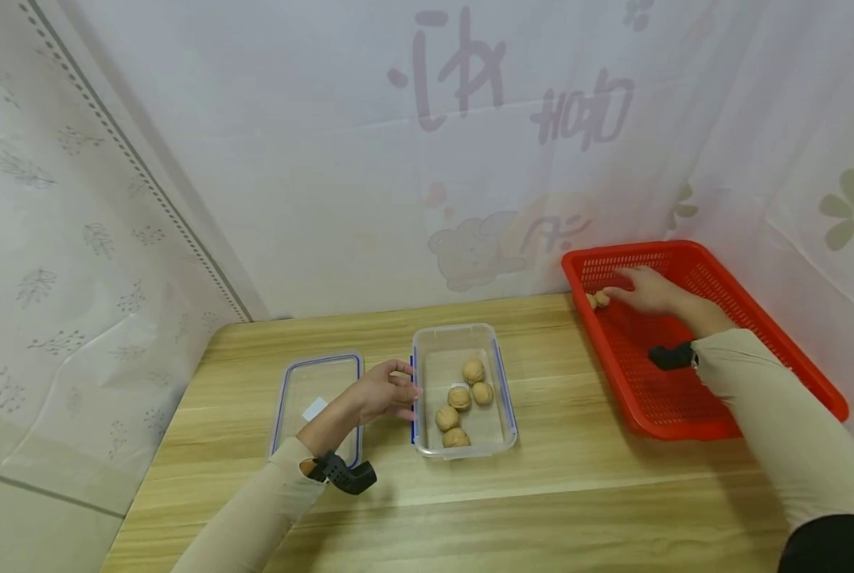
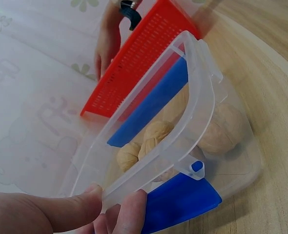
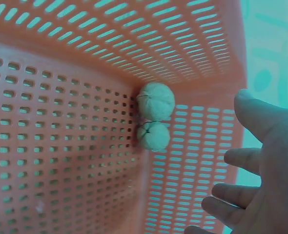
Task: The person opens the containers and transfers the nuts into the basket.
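Observation:
My left hand (image 1: 384, 391) pinches the left rim of a clear plastic food container (image 1: 507, 390), thumb and fingers on the edge by a blue side latch (image 2: 183, 202). Several walnuts (image 1: 473, 371) lie loose on the container's floor. Over at the right, my right hand (image 1: 645, 290) reaches into a red plastic basket (image 1: 609, 362) with its fingers spread and nothing in them. Two walnuts (image 3: 155, 101) sit against each other in a corner of the basket, a short way from the fingertips in the right wrist view.
A clear lid with a blue seal (image 1: 305, 368) lies flat left of the container, partly under my left forearm. Patterned curtains (image 1: 326, 159) hang behind and beside the wooden table (image 1: 541, 485). The basket stands near the right-hand curtain.

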`<state>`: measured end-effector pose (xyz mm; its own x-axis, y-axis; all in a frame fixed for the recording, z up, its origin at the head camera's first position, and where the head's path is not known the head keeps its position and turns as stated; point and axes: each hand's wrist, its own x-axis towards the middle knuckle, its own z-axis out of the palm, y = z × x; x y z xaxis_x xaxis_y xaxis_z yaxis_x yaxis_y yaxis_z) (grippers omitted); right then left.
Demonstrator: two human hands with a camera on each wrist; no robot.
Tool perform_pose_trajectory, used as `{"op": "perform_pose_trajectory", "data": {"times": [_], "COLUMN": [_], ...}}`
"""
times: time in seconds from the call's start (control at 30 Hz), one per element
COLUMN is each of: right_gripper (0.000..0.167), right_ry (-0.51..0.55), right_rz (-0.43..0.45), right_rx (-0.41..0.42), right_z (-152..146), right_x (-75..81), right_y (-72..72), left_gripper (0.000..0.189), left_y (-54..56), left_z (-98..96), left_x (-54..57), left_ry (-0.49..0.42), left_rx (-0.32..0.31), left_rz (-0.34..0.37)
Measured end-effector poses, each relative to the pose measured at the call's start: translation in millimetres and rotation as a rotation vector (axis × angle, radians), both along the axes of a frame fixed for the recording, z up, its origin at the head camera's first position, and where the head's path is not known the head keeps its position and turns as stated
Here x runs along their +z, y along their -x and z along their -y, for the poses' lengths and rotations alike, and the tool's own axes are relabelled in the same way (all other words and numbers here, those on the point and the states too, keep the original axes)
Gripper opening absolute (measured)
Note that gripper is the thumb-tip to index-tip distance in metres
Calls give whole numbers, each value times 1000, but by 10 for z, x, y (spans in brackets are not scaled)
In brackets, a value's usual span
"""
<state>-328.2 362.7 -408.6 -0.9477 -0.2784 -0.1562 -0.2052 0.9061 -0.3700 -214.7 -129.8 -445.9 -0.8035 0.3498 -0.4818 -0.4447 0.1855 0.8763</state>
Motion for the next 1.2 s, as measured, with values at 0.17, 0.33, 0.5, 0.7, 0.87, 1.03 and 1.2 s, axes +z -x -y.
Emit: {"op": "perform_pose_trajectory", "data": {"times": [0.17, 0.33, 0.5, 0.7, 0.87, 1.03, 1.2], "right_gripper": [75, 77, 75, 76, 78, 78, 78], "right_ry": [-12, -4, -12, 8, 34, 68, 101], "right_rz": [17, 31, 12, 5, 8, 16, 15], "right_rx": [1, 9, 34, 46, 74, 109, 134], "right_z": [27, 82, 138, 237, 313, 396, 502], "right_x": [106, 225, 311, 405, 450, 479, 519], "right_y": [-103, -219, -325, -438, -519, -587, -643], "left_gripper": [43, 44, 44, 46, 46, 45, 46], "left_y": [-1, -4, 3, 2, -8, -12, -7], "left_z": [1, -5, -7, -1, 4, 3, 1], "left_x": [5, 11, 0, -19, -21, -14, -15], "left_ry": [1, 0, 3, 5, 4, 1, 0], "left_rx": [-7, -8, -6, -10, -9, -9, -12], "left_rz": [-5, -4, -1, -5, -2, -4, -7]}}
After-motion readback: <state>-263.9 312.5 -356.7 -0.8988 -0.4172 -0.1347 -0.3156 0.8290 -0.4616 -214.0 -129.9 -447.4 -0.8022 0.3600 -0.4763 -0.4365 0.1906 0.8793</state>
